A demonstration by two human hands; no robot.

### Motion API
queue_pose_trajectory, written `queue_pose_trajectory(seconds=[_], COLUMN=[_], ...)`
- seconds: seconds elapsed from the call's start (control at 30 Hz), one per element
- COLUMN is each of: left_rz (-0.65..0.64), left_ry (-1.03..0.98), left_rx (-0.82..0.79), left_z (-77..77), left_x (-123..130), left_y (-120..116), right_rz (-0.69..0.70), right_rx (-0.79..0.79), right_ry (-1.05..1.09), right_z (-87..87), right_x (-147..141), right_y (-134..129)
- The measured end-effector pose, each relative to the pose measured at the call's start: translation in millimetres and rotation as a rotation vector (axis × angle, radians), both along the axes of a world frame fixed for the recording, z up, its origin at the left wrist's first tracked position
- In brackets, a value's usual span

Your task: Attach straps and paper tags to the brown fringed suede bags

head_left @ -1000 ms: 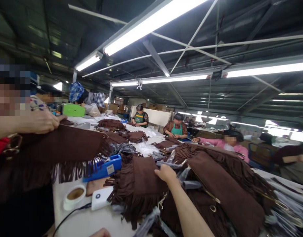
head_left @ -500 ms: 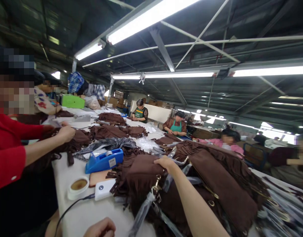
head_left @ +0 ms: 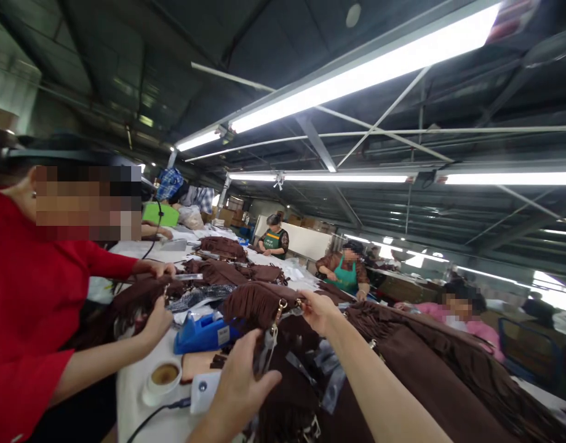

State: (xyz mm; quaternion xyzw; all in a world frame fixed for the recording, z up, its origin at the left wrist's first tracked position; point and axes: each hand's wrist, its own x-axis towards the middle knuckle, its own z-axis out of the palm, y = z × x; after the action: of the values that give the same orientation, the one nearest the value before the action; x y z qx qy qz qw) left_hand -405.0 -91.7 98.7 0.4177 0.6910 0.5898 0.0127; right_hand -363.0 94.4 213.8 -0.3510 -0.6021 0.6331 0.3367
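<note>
A dark brown fringed bag (head_left: 253, 304) is raised above the table, tilted, with a gold clasp at its near corner. My right hand (head_left: 317, 312) is closed on the bag's right end, fingers pinching its edge by a gold ring. Below and left of it, my left hand (head_left: 243, 378) is open, thumb and fingers spread, beside the plastic-wrapped strap (head_left: 269, 347) that hangs from the clasp. Whether the left fingers touch the strap is unclear. More brown bags (head_left: 416, 357) are heaped to the right of my right forearm.
A blue tape dispenser (head_left: 202, 333), a white round tub (head_left: 164, 374) and a white device (head_left: 204, 394) with a black cable lie to the left. A co-worker in a red top (head_left: 34, 295) handles brown goods close by. Other people sit across the table.
My right hand has lifted the end of the bag off the pile. From the lower edge, my left hand has come up and opened beside the strap. The view has tilted and shifted.
</note>
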Motion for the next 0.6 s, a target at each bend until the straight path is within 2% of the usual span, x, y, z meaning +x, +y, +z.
queue_pose_trajectory(seconds=[0.1,0.2,0.33,0.43,0.53,0.6], left_rz=[0.04,-0.13,-0.378,-0.502,-0.464,-0.475], left_ry=[-0.017,-0.117,-0.233,-0.409,-0.444,-0.57], left_rx=[0.091,0.234,0.261,0.334,0.347,0.45], left_z=[17.2,24.1,27.6,27.9,24.7,21.8], left_x=[-5,-16,-27,-19,-3,3], left_y=[22,28,21,22,38,55], right_rz=[-0.022,-0.047,-0.093,-0.106,-0.108,-0.092], right_rx=[0.027,0.072,0.115,0.101,0.07,0.068], right_ry=[0.126,0.234,0.337,0.382,0.427,0.463], right_z=[10.2,18.9,23.8,21.3,12.2,2.3], right_x=[2,8,18,26,37,40], right_y=[-10,-15,-17,-21,-19,-6])
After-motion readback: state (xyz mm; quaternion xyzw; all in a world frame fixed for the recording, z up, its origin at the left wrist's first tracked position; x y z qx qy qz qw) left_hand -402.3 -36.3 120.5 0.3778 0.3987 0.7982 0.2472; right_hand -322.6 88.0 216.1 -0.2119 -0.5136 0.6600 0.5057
